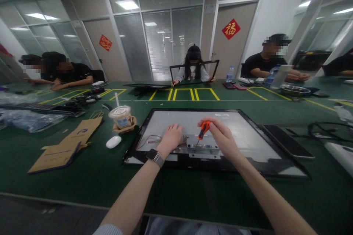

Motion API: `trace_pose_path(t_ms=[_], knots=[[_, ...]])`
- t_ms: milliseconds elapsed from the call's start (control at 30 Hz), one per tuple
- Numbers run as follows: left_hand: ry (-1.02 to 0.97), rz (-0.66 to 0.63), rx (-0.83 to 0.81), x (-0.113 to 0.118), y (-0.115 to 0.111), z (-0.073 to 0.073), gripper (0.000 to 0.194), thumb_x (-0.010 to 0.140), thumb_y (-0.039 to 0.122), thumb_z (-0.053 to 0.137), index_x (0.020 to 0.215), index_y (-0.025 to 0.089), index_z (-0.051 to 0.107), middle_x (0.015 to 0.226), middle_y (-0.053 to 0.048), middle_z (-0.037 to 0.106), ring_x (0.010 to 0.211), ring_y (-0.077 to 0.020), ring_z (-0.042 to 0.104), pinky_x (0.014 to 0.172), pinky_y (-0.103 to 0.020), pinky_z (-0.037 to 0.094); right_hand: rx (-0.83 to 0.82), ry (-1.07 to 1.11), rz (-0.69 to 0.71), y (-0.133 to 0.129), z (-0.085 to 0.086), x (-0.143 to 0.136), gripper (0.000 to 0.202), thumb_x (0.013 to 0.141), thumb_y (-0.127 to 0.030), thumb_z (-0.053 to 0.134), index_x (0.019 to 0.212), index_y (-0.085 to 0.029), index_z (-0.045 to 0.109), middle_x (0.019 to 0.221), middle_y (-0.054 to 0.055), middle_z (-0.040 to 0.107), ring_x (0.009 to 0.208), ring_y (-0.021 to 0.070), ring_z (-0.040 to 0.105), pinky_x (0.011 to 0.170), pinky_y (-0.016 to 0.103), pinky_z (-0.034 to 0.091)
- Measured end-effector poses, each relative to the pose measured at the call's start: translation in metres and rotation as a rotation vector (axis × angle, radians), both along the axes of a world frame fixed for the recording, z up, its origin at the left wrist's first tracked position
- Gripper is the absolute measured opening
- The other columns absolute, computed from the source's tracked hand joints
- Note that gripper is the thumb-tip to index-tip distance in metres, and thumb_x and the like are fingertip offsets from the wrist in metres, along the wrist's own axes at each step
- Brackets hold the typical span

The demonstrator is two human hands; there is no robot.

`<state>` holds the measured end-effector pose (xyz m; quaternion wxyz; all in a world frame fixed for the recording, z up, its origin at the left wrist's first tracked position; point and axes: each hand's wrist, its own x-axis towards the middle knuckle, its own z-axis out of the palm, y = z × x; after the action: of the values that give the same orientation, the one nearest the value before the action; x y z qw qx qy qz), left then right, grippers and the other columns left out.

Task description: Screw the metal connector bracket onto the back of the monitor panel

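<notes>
A large flat panel with a black border (234, 117) lies on the green table, its pale back facing up. Near its front edge sits a metal bracket (205, 151) with connector ports. My right hand (220, 136) holds an orange and black screwdriver (204, 129), tilted, its shaft pointing down at the bracket. My left hand (173, 137), with a watch on the wrist, rests palm down on the panel just left of the bracket, fingers stretched forward. Thin cables (151, 138) lie beside it on the left.
On the green table (91, 187), left of the panel, are a drink cup (121, 116), a white mouse (113, 141) and a brown paper bag (66, 147). A dark slab (286, 141) lies at right. Across the table a person holds a black frame (216, 71); others sit around.
</notes>
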<state>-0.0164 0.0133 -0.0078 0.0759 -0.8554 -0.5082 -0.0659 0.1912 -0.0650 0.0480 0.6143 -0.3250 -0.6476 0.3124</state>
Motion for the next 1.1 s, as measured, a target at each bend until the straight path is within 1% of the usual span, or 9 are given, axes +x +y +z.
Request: trace_pose_path(t_ms=[133, 333, 500, 667, 733, 833, 900, 1033, 1100], knots=[[-0.013, 0.025, -0.01, 0.0008, -0.0016, 0.002, 0.036, 0.101, 0.015, 0.043, 0.135, 0.015, 0.055, 0.14, -0.017, 0.058, 0.127, -0.0256, 0.058, 0.109, -0.038, 0.045, 0.024, -0.013, -0.029, 0.001, 0.0012, 0.0012, 0.017, 0.094, -0.038, 0.065, 0.097, -0.027, 0.076, 0.099, 0.004, 0.071, 0.091, 0.0199, 0.067, 0.079, 0.033, 0.055], [0.016, -0.02, -0.004, -0.0011, 0.0012, -0.0011, 0.037, 0.1, 0.014, 0.042, 0.135, 0.013, 0.054, 0.14, -0.018, 0.058, 0.13, -0.0268, 0.056, 0.109, -0.04, 0.044, 0.021, -0.038, -0.008, -0.0026, 0.0067, 0.0017, 0.026, 0.099, -0.038, 0.057, 0.117, -0.027, 0.071, 0.101, 0.006, 0.076, 0.095, 0.0209, 0.072, 0.088, 0.039, 0.058], [0.018, 0.006, -0.006, -0.001, -0.0001, 0.0002, 0.037, 0.1, 0.012, 0.042, 0.134, 0.014, 0.054, 0.141, -0.018, 0.056, 0.127, -0.0261, 0.058, 0.108, -0.039, 0.045, 0.022, -0.047, -0.011, -0.0012, 0.0059, 0.0011, 0.02, 0.093, -0.035, 0.065, 0.108, -0.026, 0.075, 0.098, 0.006, 0.075, 0.092, 0.0217, 0.072, 0.083, 0.039, 0.059], [0.017, 0.011, -0.026, 0.0006, -0.0015, 0.003, 0.035, 0.099, 0.012, 0.044, 0.132, 0.014, 0.055, 0.139, -0.018, 0.056, 0.125, -0.0257, 0.058, 0.108, -0.039, 0.045, 0.136, -0.07, -0.181, -0.0017, 0.0063, 0.0003, 0.011, 0.081, -0.027, 0.078, 0.092, -0.027, 0.079, 0.086, 0.003, 0.067, 0.082, 0.0205, 0.066, 0.077, 0.037, 0.057], [0.018, 0.009, -0.025, 0.0008, -0.0012, 0.0031, 0.036, 0.099, 0.011, 0.043, 0.133, 0.014, 0.054, 0.14, -0.018, 0.056, 0.126, -0.0262, 0.057, 0.108, -0.04, 0.045, 0.161, -0.104, -0.204, -0.0041, 0.007, -0.0006, 0.011, 0.086, -0.029, 0.073, 0.095, -0.027, 0.079, 0.093, 0.005, 0.07, 0.089, 0.0226, 0.067, 0.082, 0.04, 0.056], [0.022, 0.001, -0.022, 0.0011, -0.0014, 0.0034, 0.036, 0.099, 0.011, 0.043, 0.133, 0.014, 0.055, 0.138, -0.019, 0.057, 0.127, -0.0262, 0.057, 0.108, -0.04, 0.045, 0.13, -0.134, -0.129, -0.0073, 0.0075, -0.0022, 0.024, 0.095, -0.031, 0.06, 0.111, -0.026, 0.077, 0.108, 0.009, 0.075, 0.101, 0.0252, 0.07, 0.087, 0.043, 0.057], [0.021, 0.003, -0.019, 0.0014, -0.0023, 0.0044, 0.035, 0.099, 0.011, 0.043, 0.131, 0.014, 0.056, 0.137, -0.019, 0.058, 0.126, -0.0259, 0.057, 0.108, -0.039, 0.046, 0.112, -0.145, -0.116, -0.0075, 0.0074, -0.0029, 0.026, 0.095, -0.031, 0.06, 0.114, -0.026, 0.076, 0.104, 0.008, 0.076, 0.097, 0.0248, 0.071, 0.086, 0.043, 0.057], [0.017, 0.019, -0.031, 0.0022, -0.0046, 0.0075, 0.034, 0.099, 0.011, 0.044, 0.131, 0.014, 0.056, 0.137, -0.018, 0.058, 0.125, -0.0258, 0.059, 0.108, -0.039, 0.046, 0.179, -0.162, -0.248, -0.0054, 0.0071, -0.0026, 0.016, 0.085, -0.027, 0.073, 0.1, -0.027, 0.079, 0.085, 0.003, 0.073, 0.082, 0.0224, 0.069, 0.08, 0.04, 0.056], [0.02, 0.019, -0.038, 0.0022, -0.0051, 0.0082, 0.035, 0.099, 0.011, 0.045, 0.131, 0.014, 0.057, 0.137, -0.018, 0.058, 0.124, -0.0255, 0.059, 0.108, -0.039, 0.046, 0.196, -0.17, -0.262, -0.0053, 0.0072, -0.0018, 0.015, 0.088, -0.029, 0.07, 0.1, -0.026, 0.078, 0.086, 0.004, 0.072, 0.082, 0.0224, 0.069, 0.078, 0.04, 0.056]])
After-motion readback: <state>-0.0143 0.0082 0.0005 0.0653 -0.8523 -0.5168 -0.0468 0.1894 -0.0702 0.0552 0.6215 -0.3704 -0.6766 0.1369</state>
